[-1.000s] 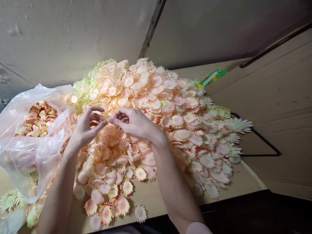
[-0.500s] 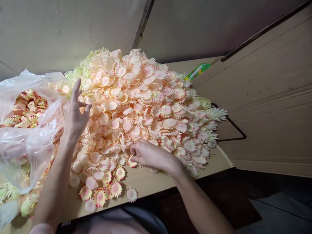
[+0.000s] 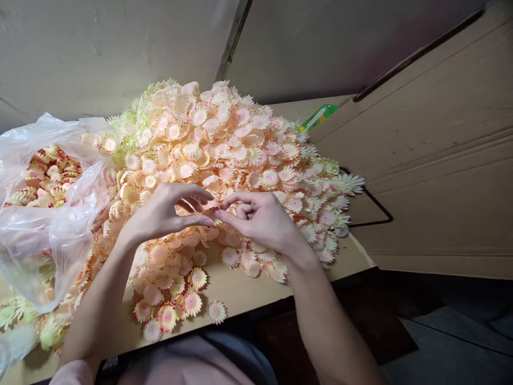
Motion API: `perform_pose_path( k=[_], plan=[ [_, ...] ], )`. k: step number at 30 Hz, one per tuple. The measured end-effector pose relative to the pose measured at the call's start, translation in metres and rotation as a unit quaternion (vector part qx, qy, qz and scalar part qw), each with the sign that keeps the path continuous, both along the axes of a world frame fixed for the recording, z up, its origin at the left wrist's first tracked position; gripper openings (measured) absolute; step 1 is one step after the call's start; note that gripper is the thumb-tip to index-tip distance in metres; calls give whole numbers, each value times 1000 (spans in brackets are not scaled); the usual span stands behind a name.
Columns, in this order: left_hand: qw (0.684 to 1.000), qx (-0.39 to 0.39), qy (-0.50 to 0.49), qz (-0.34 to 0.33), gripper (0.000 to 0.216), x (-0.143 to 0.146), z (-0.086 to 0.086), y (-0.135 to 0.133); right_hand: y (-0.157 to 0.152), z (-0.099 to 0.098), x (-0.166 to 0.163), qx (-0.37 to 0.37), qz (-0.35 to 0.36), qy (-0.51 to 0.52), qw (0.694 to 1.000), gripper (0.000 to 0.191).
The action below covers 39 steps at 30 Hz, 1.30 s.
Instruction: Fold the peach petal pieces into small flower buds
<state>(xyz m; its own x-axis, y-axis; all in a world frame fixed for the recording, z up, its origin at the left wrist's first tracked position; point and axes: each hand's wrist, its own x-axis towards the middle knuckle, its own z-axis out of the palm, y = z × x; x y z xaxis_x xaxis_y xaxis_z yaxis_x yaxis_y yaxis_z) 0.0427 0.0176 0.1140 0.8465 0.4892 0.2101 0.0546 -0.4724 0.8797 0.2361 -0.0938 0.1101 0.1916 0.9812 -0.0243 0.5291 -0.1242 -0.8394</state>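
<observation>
A big heap of small pink-and-cream fabric flower heads point(image 3: 224, 144) covers the cardboard-covered table point(image 3: 240, 291). Above the heap's near slope my left hand point(image 3: 168, 211) and my right hand point(image 3: 260, 216) meet fingertip to fingertip. Both pinch one small flower piece point(image 3: 211, 209) between thumbs and forefingers; most of it is hidden by the fingers. My other fingers are curled.
A clear plastic bag point(image 3: 52, 214) holding more flower heads lies at the left. Loose flowers point(image 3: 176, 310) are scattered near the table's front edge. A cardboard sheet point(image 3: 441, 160) leans at the right, with a green packet point(image 3: 318, 116) and a black wire point(image 3: 371, 200) beside it.
My right hand lifted from the heap's near edge with a flower. My left hand came back from the bag side, and both hands now meet above the heap.
</observation>
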Motion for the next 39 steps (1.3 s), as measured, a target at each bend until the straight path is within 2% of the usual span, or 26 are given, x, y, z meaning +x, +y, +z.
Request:
perform_pose_path(
  k=[4, 7, 12, 16, 18, 20, 23, 29, 35, 39],
  plan=[
    [999, -45, 5, 19, 21, 3, -3, -2, 2, -6, -9, 47, -32, 64, 996, 27],
    [997, -65, -8, 47, 19, -1, -5, 3, 9, -6, -10, 60, -14, 110, 992, 29],
    [988, -101, -46, 103, 24, -9, -4, 12, 30, -1, -8, 59, 61, 202, 976, 31],
    [977, -150, -87, 120, 26, -12, -11, 20, 53, 0, -8, 43, 152, 298, 941, 37],
    [971, -150, -103, 155, 27, -13, -16, 25, 67, 1, -10, 45, 186, 319, 928, 38],
    [963, -123, -116, 209, 27, -15, -19, 30, 82, 4, -15, 51, 185, 297, 935, 38],
    [955, -73, -110, 265, 27, -23, -19, 36, 100, 13, -24, 72, 152, 209, 963, 36],
    [967, -74, -79, 230, 54, -39, -13, 40, 114, 19, -35, 141, 136, 116, 974, 27],
    [960, -95, -101, 243, 47, -29, -27, 40, 114, 11, -36, 141, 144, 74, 977, 23],
    [958, -96, -112, 244, 48, -25, -29, 40, 114, 11, -33, 150, 158, 73, 973, 29]
  ],
)
